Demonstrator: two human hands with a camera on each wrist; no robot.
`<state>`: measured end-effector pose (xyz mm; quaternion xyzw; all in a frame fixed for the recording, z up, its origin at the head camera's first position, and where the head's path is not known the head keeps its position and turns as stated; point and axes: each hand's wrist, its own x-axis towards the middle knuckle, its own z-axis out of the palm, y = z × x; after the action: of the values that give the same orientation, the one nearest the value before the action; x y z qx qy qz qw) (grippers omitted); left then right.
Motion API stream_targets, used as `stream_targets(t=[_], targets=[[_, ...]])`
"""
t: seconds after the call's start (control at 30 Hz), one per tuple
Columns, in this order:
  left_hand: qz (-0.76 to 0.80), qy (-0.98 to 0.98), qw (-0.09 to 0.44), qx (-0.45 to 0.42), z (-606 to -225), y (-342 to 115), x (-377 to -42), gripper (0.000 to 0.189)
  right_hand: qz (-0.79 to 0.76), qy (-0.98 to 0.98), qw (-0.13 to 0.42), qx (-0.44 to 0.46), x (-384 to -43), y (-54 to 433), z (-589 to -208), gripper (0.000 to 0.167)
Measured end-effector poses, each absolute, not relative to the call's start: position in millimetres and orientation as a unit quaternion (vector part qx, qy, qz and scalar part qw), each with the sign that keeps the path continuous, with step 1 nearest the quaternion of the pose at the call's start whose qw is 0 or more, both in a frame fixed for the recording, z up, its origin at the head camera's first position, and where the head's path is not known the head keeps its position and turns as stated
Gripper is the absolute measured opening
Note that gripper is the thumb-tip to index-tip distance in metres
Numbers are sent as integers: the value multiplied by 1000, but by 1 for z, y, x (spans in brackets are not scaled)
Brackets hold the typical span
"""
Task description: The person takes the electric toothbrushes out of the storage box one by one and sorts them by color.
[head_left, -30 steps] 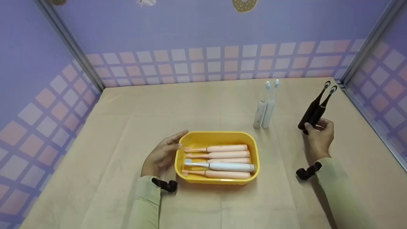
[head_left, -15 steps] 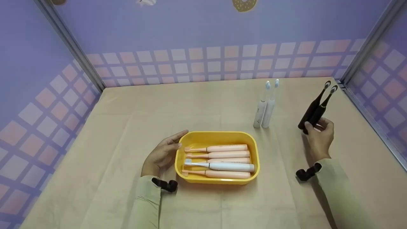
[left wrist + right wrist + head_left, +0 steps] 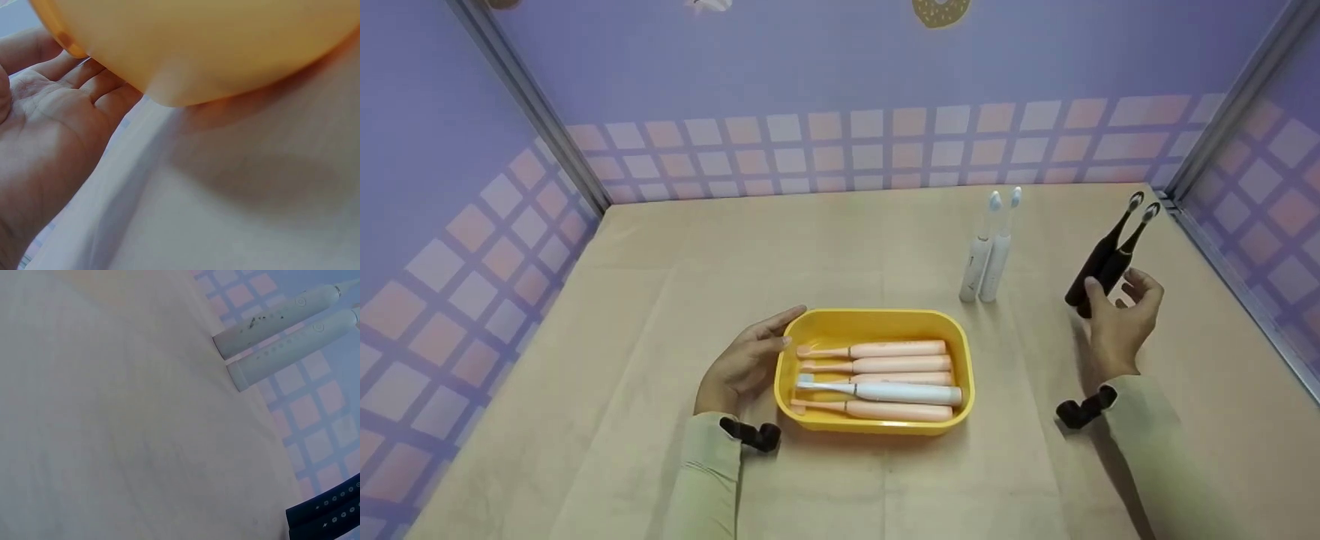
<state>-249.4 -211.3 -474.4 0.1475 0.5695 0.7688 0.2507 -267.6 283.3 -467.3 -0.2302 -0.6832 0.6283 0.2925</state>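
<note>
My left hand (image 3: 742,367) holds the left end of a yellow tub (image 3: 966,352), thumb at the rim and fingers along its outer side. Inside lie several pink electric toothbrushes (image 3: 900,364) and one white electric toothbrush (image 3: 907,393) over them. At the right, two black electric toothbrushes (image 3: 1099,262) stand upright side by side. My right hand (image 3: 1121,326) is beside the nearer one, its thumb close to the handle and its fingers spread away. In the right wrist view only the black handles (image 3: 326,512) show, not the hand.
Two white electric toothbrushes (image 3: 986,262) stand upright between the tub and the black pair. A beige cloth (image 3: 720,255) covers the table. Patterned wall panels (image 3: 840,82) enclose the back and both sides, with metal posts (image 3: 529,105) at the corners.
My right hand's fingers have loosened from the nearer black toothbrush and moved slightly right. Both black toothbrushes stay standing. My left hand and the tub keep their places.
</note>
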Motion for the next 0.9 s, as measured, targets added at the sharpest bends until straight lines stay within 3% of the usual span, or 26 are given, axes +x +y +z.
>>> stream_targets(t=[0.6,0.9], targets=[[774,562,247,156,-475,-211,-250,59,640,-628,397,-197,-253,260,-437,34],[772,568,243,150,-477,-211,-251,58,624,-644,430,-103,-246,238,-430,25]])
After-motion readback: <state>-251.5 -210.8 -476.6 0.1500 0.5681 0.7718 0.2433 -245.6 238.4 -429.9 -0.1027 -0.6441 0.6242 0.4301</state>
